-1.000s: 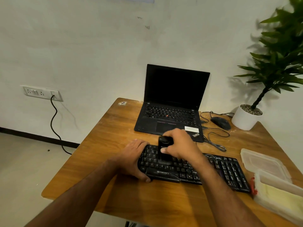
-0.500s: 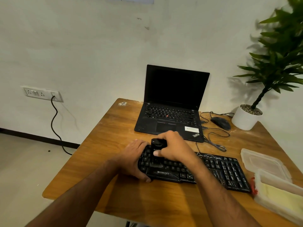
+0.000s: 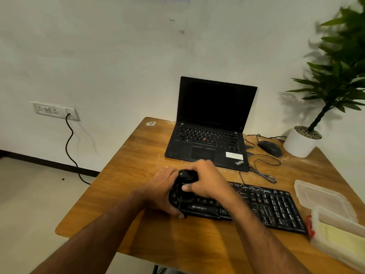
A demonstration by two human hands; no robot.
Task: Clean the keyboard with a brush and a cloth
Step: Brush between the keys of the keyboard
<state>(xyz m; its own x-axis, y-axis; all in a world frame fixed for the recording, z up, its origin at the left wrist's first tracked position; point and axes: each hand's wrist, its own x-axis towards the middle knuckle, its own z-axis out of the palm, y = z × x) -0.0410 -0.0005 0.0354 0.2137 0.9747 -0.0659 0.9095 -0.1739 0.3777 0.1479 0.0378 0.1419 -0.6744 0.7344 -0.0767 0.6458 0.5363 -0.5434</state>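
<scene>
Behind grip: laptop (image 3: 209, 133) stands close, blocking reach.
Right of grip: keyboard (image 3: 264, 204) runs to the tubs (image 3: 335, 220).
Far right, behind: cable loops (image 3: 262, 165), mouse (image 3: 270, 148), plant pot (image 3: 301, 142).
Left of grip: bare table (image 3: 126, 171), open passage.
Near side: bare wood to table edge.

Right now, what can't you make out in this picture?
Head view:
- Brush bristles: hidden under the right hand.
- Keyboard left end: covered by the left hand.
- Plastic box contents: cut off by the right edge; a cloth is unconfirmed.
- Plant leaves: blurred.
</scene>
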